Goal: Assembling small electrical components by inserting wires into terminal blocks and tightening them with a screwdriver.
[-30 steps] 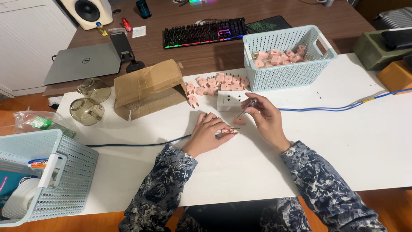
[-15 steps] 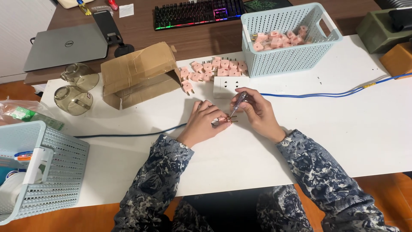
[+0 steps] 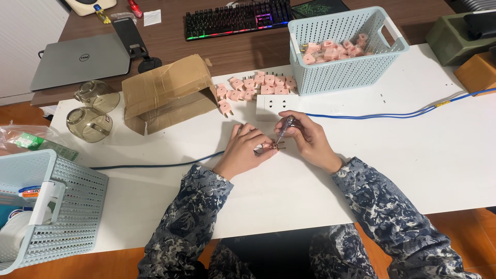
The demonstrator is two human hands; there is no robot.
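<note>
A small pink plastic plug with metal prongs (image 3: 268, 147) is pinned against the white counter (image 3: 403, 170) by the left hand (image 3: 245, 150), whose fingers are curled closed over its body so that only the prongs show at the fingertips. A slim screwdriver with a clear handle (image 3: 284, 127) is gripped in the right hand (image 3: 310, 139), fingers wrapped shut round the handle, its tip set down on the plug. The plug lies near the counter's middle, just in front of a white power strip (image 3: 271, 106) fed by a blue cable (image 3: 392, 114).

The plug is judged light, rigid and easily skidded on the smooth counter; it is best held by its flat plastic sides, with the prongs left free, since the prongs are thin and could bend. The screwdriver is judged stiff and light, best held at the handle.

More pink plugs (image 3: 256, 88) are heaped behind the strip, and others fill a pale blue perforated plastic basket (image 3: 341, 72). An open brown cardboard box (image 3: 165, 93) is seen to the left.
</note>
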